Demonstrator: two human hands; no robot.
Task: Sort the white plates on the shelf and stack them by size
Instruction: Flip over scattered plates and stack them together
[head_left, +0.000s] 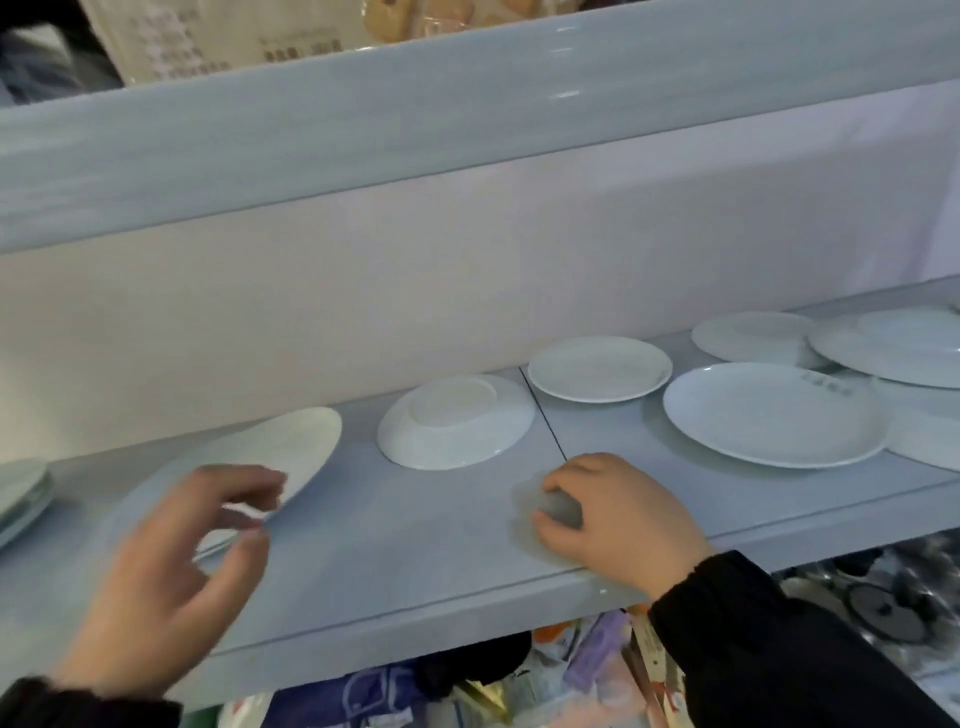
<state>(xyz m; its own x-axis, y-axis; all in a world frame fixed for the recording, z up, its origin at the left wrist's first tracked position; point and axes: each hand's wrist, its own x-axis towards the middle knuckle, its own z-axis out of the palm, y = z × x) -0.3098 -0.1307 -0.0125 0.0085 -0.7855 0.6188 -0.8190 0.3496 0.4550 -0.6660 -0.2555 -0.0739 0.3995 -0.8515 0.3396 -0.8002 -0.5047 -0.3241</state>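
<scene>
**Two hands at a shelf of scattered white plates**

The left hand (171, 561) hovers over the left part of the shelf (415, 540), fingers spread and loosely curled, holding nothing. Its fingertips sit just in front of a tilted plate (291, 452) whose near edge is blurred, so I cannot tell whether they touch it. The right hand (618, 514) rests near the front edge of the shelf, fingers curled down over something small, pale and blurred; whether it is gripping it cannot be made out. Dark sleeves cover both wrists.

Beyond the hands, an upside-down plate (457, 421) lies in the middle of the shelf. Behind it to the right sits a small upright plate (600, 368), then a large plate (774, 413), and overlapping plates (883, 348) at the far right. A short stack of plates (23, 493) shows at the far left edge. Sorting looks barely begun: most plates lie singly.

The risks, as I judge them: the tilted plate may slip or tip if caught by fingertips alone, and the smooth shelf could let a nudged plate slide off the front edge.
</scene>
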